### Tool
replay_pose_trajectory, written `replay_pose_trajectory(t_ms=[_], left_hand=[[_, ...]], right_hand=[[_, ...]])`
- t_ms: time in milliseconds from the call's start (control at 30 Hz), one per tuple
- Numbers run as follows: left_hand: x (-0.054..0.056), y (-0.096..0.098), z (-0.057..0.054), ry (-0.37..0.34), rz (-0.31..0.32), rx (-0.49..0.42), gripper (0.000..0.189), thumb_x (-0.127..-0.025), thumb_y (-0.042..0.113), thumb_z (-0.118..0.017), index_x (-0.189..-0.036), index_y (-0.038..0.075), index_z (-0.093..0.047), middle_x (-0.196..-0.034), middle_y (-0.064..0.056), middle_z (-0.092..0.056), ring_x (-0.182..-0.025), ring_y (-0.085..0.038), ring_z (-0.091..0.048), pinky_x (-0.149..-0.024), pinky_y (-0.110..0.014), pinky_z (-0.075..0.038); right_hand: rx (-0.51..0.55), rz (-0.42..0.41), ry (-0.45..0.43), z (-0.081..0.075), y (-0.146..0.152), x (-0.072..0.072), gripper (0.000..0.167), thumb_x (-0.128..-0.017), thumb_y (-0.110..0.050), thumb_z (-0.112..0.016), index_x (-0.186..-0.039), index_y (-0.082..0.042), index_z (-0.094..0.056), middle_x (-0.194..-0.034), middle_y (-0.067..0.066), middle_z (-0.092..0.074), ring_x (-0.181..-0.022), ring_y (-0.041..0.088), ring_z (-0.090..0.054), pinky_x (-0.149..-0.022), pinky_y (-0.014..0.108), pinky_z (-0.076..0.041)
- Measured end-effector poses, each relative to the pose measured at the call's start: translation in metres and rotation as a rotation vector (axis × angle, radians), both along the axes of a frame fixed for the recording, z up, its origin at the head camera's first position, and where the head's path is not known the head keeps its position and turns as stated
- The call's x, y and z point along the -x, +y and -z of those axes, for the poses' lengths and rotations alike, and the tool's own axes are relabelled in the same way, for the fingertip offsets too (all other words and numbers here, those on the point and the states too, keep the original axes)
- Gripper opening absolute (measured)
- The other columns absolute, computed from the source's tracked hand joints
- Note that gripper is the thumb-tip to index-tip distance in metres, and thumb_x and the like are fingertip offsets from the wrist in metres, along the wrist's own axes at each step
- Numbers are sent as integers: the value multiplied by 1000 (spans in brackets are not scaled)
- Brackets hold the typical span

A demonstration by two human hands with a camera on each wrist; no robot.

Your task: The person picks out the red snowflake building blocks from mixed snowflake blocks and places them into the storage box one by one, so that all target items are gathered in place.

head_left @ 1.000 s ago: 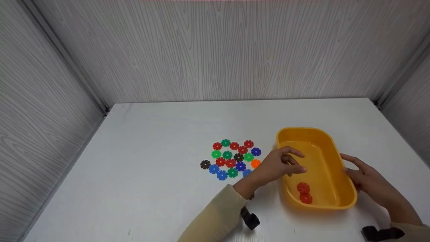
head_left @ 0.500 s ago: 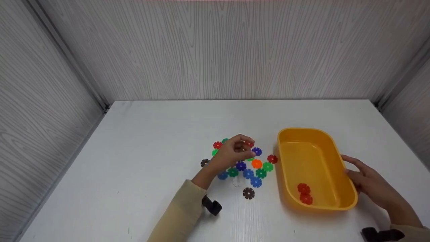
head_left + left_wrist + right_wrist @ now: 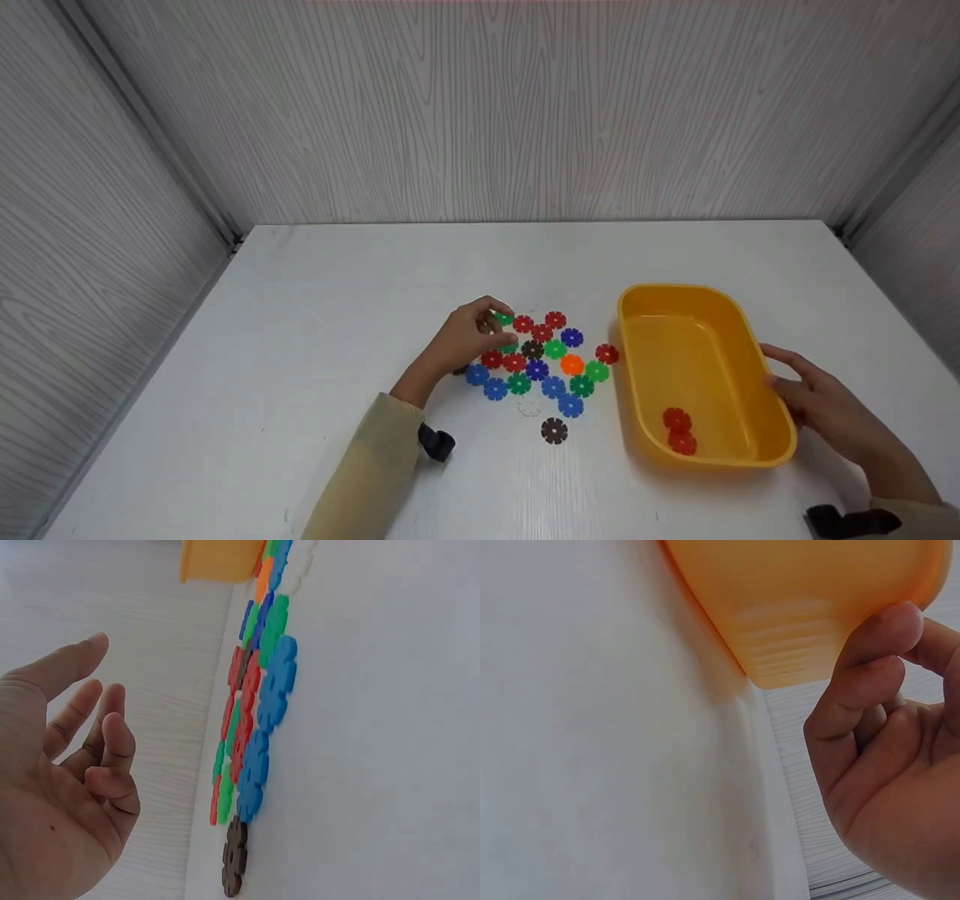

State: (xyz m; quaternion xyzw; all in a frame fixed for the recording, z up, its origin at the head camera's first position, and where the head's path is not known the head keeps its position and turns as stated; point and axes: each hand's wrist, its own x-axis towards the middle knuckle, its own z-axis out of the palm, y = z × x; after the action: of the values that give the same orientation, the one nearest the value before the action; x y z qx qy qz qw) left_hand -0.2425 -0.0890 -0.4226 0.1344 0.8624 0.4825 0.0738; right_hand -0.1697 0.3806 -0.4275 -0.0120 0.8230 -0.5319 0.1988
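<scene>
Several flower-shaped plastic discs in red, green, blue, black, orange and white lie flat on the white table. My left hand hovers over the left end of this group, thumb apart from loosely bent fingers. The left wrist view shows nothing between them, and a black disc lies nearest in the row. A yellow plastic tray stands to the right, two red discs lying near its front end. My right hand holds the tray's right rim, its bent fingers against the outer wall in the right wrist view.
A lone black disc lies in front of the group, close to a pale white disc. Grey wood-grain panels enclose the table at the back and both sides.
My left hand has moved left from above the tray to the far left of the discs, uncovering those beside the tray. The right hand and tray have stayed put.
</scene>
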Motion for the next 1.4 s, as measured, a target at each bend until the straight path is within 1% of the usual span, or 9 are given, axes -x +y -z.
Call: replay_pose_trajectory(t_ms=[200, 333, 567, 667, 800, 900, 1033, 1233, 1400], left_hand=[[3, -11, 2, -26, -11, 163, 41, -83, 32, -75, -119, 16, -61, -85, -1, -56, -68, -15, -47, -58, -25, -46], [5, -18, 2, -56, 18, 242, 41, -83, 34, -74, -119, 19, -63, -86, -2, -57, -62, -14, -47, -53, -27, -45], [7, -22, 4, -124, 47, 346, 38, -80, 35, -76, -115, 25, -63, -93, -2, -58, -72, -17, -54, -60, -28, -53], [8, -21, 7, -109, 64, 413, 36, -79, 34, -76, -113, 24, -66, -93, -1, -61, -78, -17, -56, -66, -29, -54], [7, -19, 9, -77, 77, 505, 34, -79, 32, -77, -111, 23, -68, -98, -1, -65, -88, -17, -56, -80, -35, -54], [6, -16, 10, -73, 77, 532, 34, -79, 32, -77, -110, 23, -69, -105, -1, -67, -95, -18, -57, -88, -41, -52], [5, -15, 8, -78, 73, 545, 34, -79, 32, -77, -111, 22, -69, -111, -3, -67, -100, -20, -58, -94, -45, -50], [5, -13, 7, -98, 53, 551, 35, -79, 30, -77, -112, 23, -69, -115, -3, -66, -103, -21, -57, -95, -45, -50], [5, -12, 6, -108, 47, 548, 36, -78, 28, -78, -112, 22, -69, -115, -3, -65, -103, -21, -57, -93, -43, -51]], right_hand=[[-8, 8, -10, -2, -2, -1, 66, -101, -43, -44, -154, -16, -15, -72, -4, -56, -66, 19, -57, -64, 29, -52], [-13, 1, 8, -3, -2, -3, 64, -102, -43, -42, -154, -16, -16, -74, -4, -56, -67, 19, -57, -65, 29, -53], [3, -1, 31, -4, -2, -3, 59, -103, -40, -41, -153, -17, -20, -77, -4, -58, -68, 18, -57, -65, 28, -53], [2, -2, 35, -4, -2, -4, 58, -103, -39, -41, -152, -17, -20, -75, -4, -56, -66, 18, -56, -63, 28, -52], [12, -20, 58, -3, -2, -5, 55, -104, -37, -40, -152, -17, -22, -72, -5, -54, -62, 18, -54, -60, 27, -50], [20, -30, 78, -2, -1, -5, 54, -104, -35, -39, -152, -16, -22, -69, -5, -54, -59, 17, -52, -58, 28, -49], [18, -26, 77, -1, 0, -5, 53, -104, -35, -39, -151, -16, -22, -67, -5, -53, -58, 16, -52, -57, 28, -49], [10, -19, 58, 0, 0, -4, 56, -104, -36, -39, -152, -15, -20, -71, -5, -54, -63, 17, -54, -60, 27, -50], [15, -18, 44, -1, 0, -4, 57, -104, -37, -38, -153, -14, -18, -70, -6, -52, -62, 15, -54, -60, 27, -51]])
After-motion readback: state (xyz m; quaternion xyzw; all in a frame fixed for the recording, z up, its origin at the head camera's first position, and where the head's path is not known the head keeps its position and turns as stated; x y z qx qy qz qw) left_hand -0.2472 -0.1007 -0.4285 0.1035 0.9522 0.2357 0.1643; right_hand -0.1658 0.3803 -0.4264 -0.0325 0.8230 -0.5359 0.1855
